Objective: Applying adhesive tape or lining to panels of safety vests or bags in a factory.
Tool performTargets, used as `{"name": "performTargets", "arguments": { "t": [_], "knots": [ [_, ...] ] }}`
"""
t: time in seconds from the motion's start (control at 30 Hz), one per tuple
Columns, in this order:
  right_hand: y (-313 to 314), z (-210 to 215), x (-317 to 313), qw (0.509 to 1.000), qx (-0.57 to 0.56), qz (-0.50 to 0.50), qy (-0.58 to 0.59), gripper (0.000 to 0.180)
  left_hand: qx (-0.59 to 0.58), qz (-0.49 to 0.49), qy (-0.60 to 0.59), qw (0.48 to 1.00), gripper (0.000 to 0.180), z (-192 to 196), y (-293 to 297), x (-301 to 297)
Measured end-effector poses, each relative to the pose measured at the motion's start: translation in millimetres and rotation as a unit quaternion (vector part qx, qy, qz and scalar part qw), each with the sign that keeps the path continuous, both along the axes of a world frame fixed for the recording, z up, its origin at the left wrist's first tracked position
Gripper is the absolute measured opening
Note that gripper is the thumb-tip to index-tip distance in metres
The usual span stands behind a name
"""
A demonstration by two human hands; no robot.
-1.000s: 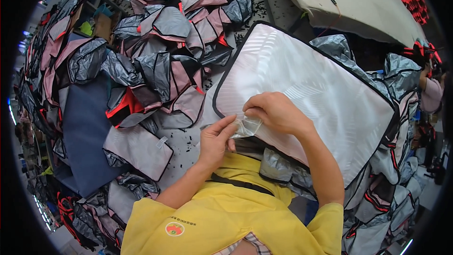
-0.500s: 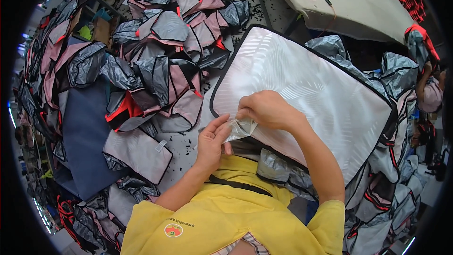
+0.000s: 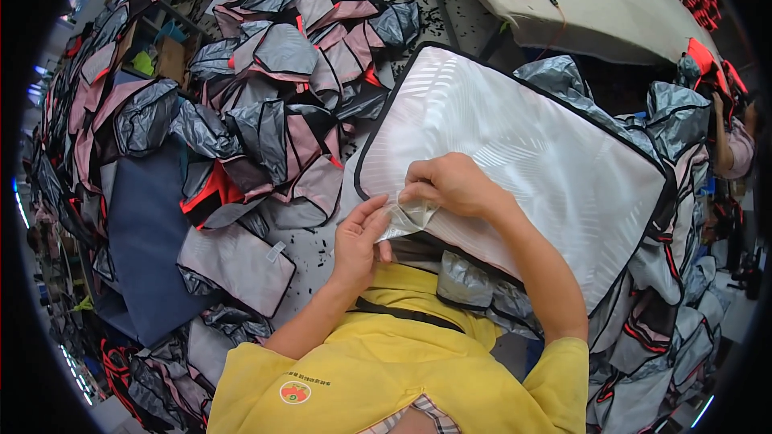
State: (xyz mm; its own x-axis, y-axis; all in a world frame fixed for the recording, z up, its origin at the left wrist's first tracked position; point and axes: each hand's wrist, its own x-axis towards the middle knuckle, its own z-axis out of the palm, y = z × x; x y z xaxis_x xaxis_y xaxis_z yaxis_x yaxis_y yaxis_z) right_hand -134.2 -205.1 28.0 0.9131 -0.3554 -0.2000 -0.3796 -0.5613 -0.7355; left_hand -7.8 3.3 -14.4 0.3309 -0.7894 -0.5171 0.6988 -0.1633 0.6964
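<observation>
Fingers point(image 3: 371, 210) of the left hand point(image 3: 354, 251) are sitting close together, thumb near the fingertips, with almost no gap, and are gripping one side of a translucent film point(image 3: 408, 221). The right hand point(image 3: 457, 183) is curling over the opposite side, thumb and forefinger pinching it nearly shut; its remaining fingers are folding into the palm. The film is lying crumpled between the two hands, at the near left edge of a white panel point(image 3: 527, 157) with black binding, just in front of the yellow shirt point(image 3: 394, 354). Compared with a second ago, the film is showing a sharper, pointed flap below the left fingertips, whereas it was spanning the hands more flatly; both hands are keeping nearly the same place relative to the panel. The panel is resting at a slant on silver pieces point(image 3: 474, 277), its position essentially unchanged. To the left, a heap of pink, grey and silver pieces point(image 3: 289, 52) is lying undisturbed. At the far right, a co-worker's arm point(image 3: 720, 141) is standing below red-edged material point(image 3: 702, 56), which is showing higher than in the earliest view.
</observation>
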Motion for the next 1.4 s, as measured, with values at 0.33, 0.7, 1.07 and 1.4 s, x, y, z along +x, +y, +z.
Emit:
{"name": "performTargets", "arguments": {
  "t": [0.33, 0.7, 1.07, 1.4],
  "knots": [
    [3, -2, 5, 0.997, -0.080, 0.008, 0.007, 0.036, 0.003, -0.001, 0.001, 1.000, 0.038, -1, -1, 0],
    [-2, -5, 11, 0.996, -0.063, 0.016, 0.053, 0.042, 0.011, -0.005, 0.015, 1.000, 0.037, 0, -2, 1],
    [0, -6, 10, 0.998, -0.026, -0.014, 0.052, 0.041, 0.007, 0.000, 0.019, 1.000, 0.034, -10, 3, -1],
    [11, -3, -2, 0.994, 0.000, -0.109, -0.031, 0.020, 0.010, 0.007, 0.025, 1.000, 0.033, -6, 0, -3]
  ]
}}
